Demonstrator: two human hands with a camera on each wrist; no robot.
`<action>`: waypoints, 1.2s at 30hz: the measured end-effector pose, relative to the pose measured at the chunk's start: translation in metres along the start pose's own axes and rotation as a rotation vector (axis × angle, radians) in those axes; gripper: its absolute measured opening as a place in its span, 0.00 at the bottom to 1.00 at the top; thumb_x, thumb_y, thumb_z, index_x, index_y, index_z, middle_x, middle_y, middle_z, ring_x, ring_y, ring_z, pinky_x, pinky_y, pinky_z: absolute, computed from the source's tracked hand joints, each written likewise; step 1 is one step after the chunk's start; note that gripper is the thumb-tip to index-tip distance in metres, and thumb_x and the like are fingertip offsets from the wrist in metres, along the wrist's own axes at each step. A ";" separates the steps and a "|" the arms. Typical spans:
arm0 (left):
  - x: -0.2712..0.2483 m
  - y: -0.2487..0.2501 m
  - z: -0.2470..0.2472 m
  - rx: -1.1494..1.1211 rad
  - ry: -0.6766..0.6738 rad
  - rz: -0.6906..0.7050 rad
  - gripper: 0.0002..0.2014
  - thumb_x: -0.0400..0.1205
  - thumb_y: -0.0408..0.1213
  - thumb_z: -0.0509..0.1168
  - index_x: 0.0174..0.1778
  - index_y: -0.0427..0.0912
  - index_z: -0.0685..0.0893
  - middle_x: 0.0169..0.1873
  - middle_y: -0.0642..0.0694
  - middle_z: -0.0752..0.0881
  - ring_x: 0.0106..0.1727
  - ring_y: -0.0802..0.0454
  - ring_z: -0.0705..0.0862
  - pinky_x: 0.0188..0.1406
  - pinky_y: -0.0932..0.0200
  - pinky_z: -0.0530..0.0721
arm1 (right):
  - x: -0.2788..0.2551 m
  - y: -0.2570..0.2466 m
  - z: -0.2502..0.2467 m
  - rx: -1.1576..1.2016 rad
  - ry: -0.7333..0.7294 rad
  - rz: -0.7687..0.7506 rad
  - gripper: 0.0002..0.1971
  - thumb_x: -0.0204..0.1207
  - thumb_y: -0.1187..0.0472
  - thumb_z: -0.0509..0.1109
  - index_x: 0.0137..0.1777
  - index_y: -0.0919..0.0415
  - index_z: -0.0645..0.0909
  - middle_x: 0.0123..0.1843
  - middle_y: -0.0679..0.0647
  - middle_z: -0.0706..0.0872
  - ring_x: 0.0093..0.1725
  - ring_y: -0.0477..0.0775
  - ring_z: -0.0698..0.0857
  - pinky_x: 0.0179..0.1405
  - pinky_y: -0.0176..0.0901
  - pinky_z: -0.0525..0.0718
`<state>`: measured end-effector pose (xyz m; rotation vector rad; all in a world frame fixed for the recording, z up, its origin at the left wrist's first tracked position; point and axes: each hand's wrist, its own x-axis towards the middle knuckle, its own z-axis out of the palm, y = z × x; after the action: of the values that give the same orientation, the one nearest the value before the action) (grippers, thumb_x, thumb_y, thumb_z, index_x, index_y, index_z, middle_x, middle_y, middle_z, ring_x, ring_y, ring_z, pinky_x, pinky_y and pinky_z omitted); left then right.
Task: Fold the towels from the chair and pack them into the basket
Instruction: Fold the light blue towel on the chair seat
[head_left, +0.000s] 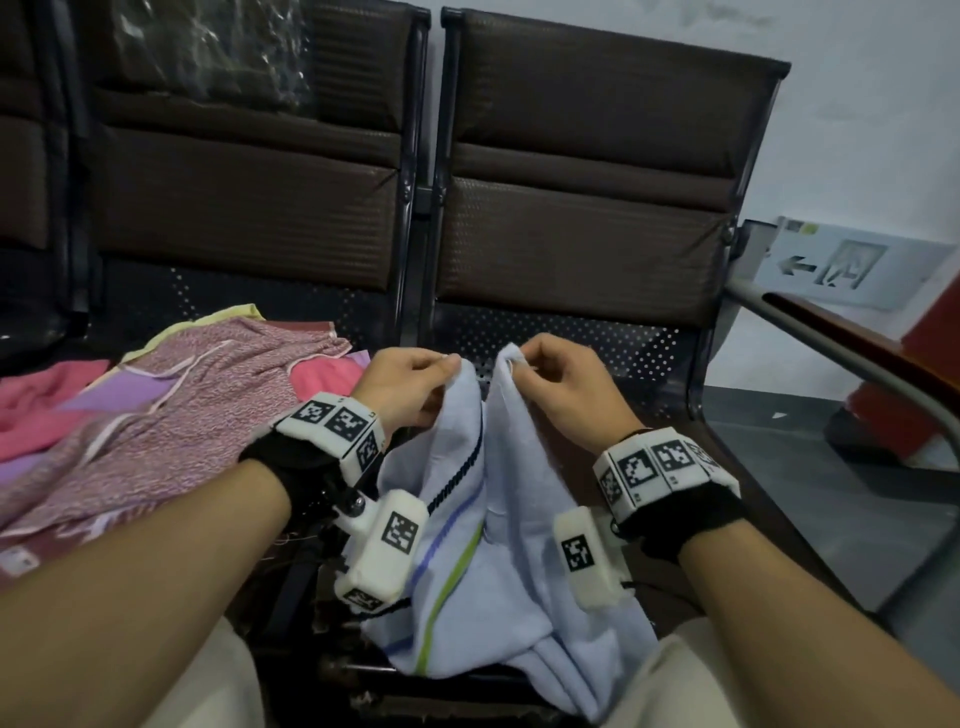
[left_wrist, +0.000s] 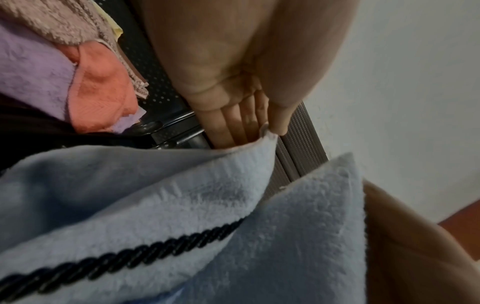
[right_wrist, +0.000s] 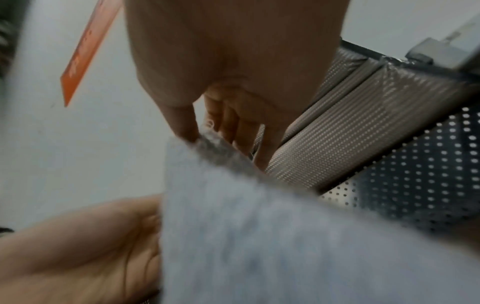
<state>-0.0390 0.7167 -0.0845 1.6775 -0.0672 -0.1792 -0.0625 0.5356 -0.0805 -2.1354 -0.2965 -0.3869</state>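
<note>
Blue towel (head_left: 514, 551): hung lengthwise toward lap from two top corners. Left hand (head_left: 410, 384) pinched one, right hand (head_left: 558, 387) apparently the other, close together. Beyond, left: remaining towels (head_left: 171, 410) on bench (head_left: 587, 338). Basket unseen.

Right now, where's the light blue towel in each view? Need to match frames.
Head: light blue towel at bottom centre, hanging from both hands.
Left wrist: fills the lower half, dark rope trim across it.
Right wrist: blurred, lower centre and right.
Shared landmark: the perforated metal chair seat behind the towel.
</note>
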 end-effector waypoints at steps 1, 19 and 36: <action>-0.002 0.001 0.001 0.005 -0.021 0.002 0.11 0.82 0.41 0.65 0.54 0.38 0.87 0.54 0.29 0.86 0.57 0.35 0.86 0.58 0.40 0.84 | -0.001 0.000 0.003 0.011 -0.015 0.003 0.07 0.76 0.59 0.72 0.36 0.51 0.83 0.33 0.47 0.86 0.35 0.42 0.82 0.38 0.43 0.81; -0.028 0.003 -0.002 0.104 -0.199 0.128 0.09 0.83 0.40 0.63 0.48 0.42 0.88 0.38 0.33 0.80 0.40 0.42 0.77 0.39 0.50 0.79 | -0.009 0.002 0.024 0.197 -0.010 0.131 0.08 0.71 0.56 0.78 0.33 0.53 0.83 0.30 0.45 0.85 0.31 0.40 0.82 0.33 0.34 0.78; -0.041 0.003 -0.012 0.268 0.184 0.260 0.20 0.87 0.45 0.48 0.31 0.44 0.71 0.28 0.49 0.73 0.34 0.51 0.73 0.36 0.55 0.69 | -0.042 -0.017 -0.018 -0.428 -0.116 0.055 0.17 0.71 0.55 0.76 0.55 0.53 0.73 0.40 0.49 0.82 0.38 0.49 0.81 0.35 0.39 0.76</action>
<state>-0.0777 0.7343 -0.0765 1.9259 -0.1756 0.1878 -0.1100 0.5274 -0.0744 -2.5863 -0.2349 -0.3146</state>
